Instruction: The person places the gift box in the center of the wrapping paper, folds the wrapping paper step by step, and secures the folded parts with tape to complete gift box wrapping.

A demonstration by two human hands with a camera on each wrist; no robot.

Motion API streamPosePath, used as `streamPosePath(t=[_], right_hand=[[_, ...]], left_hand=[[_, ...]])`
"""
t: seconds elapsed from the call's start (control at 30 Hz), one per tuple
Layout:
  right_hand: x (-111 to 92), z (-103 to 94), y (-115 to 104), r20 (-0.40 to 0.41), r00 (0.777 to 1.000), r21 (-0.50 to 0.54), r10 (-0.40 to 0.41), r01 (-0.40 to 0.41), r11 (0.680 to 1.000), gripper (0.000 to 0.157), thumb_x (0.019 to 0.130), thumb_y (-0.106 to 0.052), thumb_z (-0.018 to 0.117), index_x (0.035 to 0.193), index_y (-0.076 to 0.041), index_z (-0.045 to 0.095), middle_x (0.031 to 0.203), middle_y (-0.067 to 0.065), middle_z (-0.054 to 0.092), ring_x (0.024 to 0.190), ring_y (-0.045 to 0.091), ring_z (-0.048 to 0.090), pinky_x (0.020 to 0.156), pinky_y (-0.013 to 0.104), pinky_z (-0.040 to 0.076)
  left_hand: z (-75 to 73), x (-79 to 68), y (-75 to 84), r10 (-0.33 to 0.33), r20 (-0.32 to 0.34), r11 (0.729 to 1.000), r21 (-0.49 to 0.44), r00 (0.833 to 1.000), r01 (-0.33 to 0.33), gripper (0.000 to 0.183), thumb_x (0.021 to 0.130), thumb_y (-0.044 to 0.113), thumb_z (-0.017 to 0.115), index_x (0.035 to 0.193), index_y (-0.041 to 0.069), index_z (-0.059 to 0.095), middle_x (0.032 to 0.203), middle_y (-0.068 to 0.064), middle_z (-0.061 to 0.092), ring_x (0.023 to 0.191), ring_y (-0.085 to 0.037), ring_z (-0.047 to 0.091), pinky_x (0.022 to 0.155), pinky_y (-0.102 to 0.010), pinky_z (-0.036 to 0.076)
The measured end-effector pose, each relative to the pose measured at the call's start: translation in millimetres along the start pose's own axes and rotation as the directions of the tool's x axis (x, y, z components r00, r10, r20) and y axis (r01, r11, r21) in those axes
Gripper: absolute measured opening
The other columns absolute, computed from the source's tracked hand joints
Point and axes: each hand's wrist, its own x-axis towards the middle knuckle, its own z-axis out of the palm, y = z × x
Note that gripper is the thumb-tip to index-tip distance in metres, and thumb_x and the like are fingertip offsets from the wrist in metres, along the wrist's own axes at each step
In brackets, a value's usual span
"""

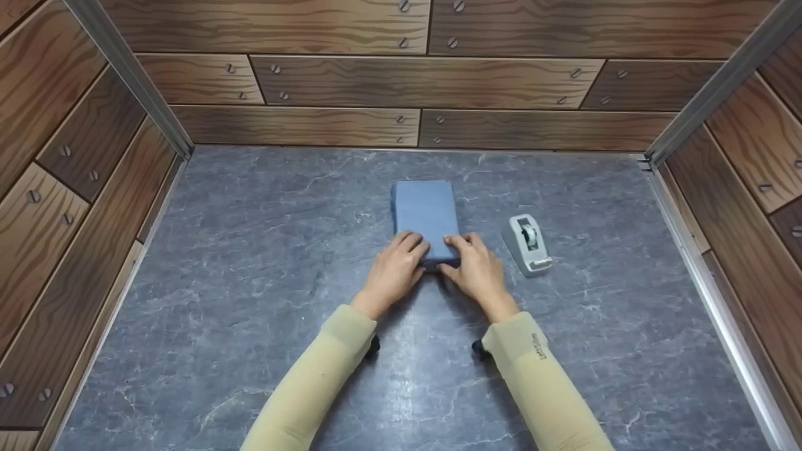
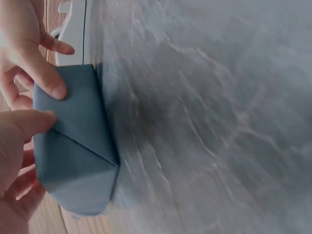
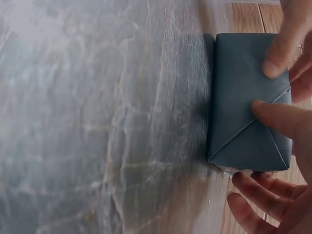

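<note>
A box-shaped package wrapped in blue paper (image 1: 427, 210) lies on the table, its long side pointing away from me. At its near left corner my left hand (image 1: 391, 269) holds it, fingertips on the top and thumb on the near end. My right hand (image 1: 477, 268) grips the near right corner the same way. In the left wrist view, the package's near end (image 2: 80, 112) shows a diagonal fold line with the left thumb (image 2: 31, 122) pressing beside it. The right wrist view shows crossing folds on that end (image 3: 239, 97), under both thumbs.
A pale grey tape dispenser (image 1: 529, 245) with a roll in it stands on the table right of the package. Wood-patterned panels (image 1: 426, 81) wall in the back and both sides of the grey marbled tabletop (image 1: 250, 250). Metal strips (image 1: 714, 307) run along the side edges.
</note>
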Motion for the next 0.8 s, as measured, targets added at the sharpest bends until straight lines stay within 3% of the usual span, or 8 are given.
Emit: streamPosePath(t=[0.1, 0.27, 0.47, 0.63, 0.8], right_hand=[[0.3, 0.1, 0.7, 0.006, 1.000, 0.005, 0.005, -0.005, 1.000, 0.051, 0.073, -0.035, 0.076, 0.120, -0.024, 0.058, 0.114, 0.007, 0.050, 0.092, 0.033, 0.056, 0.072, 0.048, 0.045], [1.0, -0.1, 1.2, 0.004, 1.000, 0.022, -0.006, 0.006, 1.000, 0.050, 0.073, -0.034, 0.076, 0.120, -0.024, 0.058, 0.115, 0.007, 0.050, 0.092, 0.033, 0.056, 0.072, 0.049, 0.045], [-0.2, -1.3, 2.2, 0.015, 1.000, 0.039, -0.009, 0.009, 0.999, 0.050, 0.073, -0.034, 0.076, 0.119, -0.024, 0.058, 0.116, 0.005, 0.049, 0.094, 0.032, 0.055, 0.074, 0.047, 0.045], [-4.0, -3.2, 2.7, 0.034, 0.999, 0.048, -0.010, 0.009, 0.999, 0.049, 0.074, -0.036, 0.075, 0.119, -0.026, 0.058, 0.117, 0.003, 0.048, 0.095, 0.028, 0.055, 0.072, 0.045, 0.046], [-5.2, -2.8, 4.0, 0.030, 0.999, 0.043, -0.014, 0.013, 0.999, 0.049, 0.075, -0.045, 0.071, 0.119, -0.027, 0.058, 0.115, 0.003, 0.048, 0.092, 0.028, 0.056, 0.070, 0.045, 0.046]], left_hand=[[1.5, -2.1, -4.0, -0.007, 0.034, 1.000, -0.017, 0.999, 0.007, 0.042, 0.081, 0.025, 0.070, 0.120, 0.014, 0.059, 0.125, -0.007, 0.051, 0.119, -0.025, 0.041, 0.096, -0.041, 0.038], [3.8, -2.0, -6.8, -0.016, 0.002, 0.999, -0.050, 1.000, 0.016, 0.035, 0.084, 0.025, 0.066, 0.117, 0.016, 0.062, 0.123, -0.005, 0.052, 0.118, -0.024, 0.041, 0.080, -0.042, 0.048], [2.7, -1.9, -7.5, -0.023, -0.018, 0.996, -0.092, 1.000, 0.021, 0.030, 0.084, 0.028, 0.064, 0.112, 0.017, 0.066, 0.116, -0.001, 0.055, 0.109, -0.021, 0.045, 0.069, -0.040, 0.050], [0.3, -1.7, -7.9, -0.054, 0.017, 0.992, -0.112, 0.998, 0.055, 0.030, 0.084, 0.033, 0.064, 0.112, 0.022, 0.066, 0.113, 0.004, 0.055, 0.105, -0.016, 0.046, 0.062, -0.038, 0.050], [-1.3, -0.4, -9.3, -0.084, 0.065, 0.978, -0.185, 0.994, 0.094, 0.031, 0.083, 0.034, 0.065, 0.113, 0.023, 0.066, 0.114, 0.006, 0.055, 0.105, -0.014, 0.045, 0.067, -0.038, 0.050]])
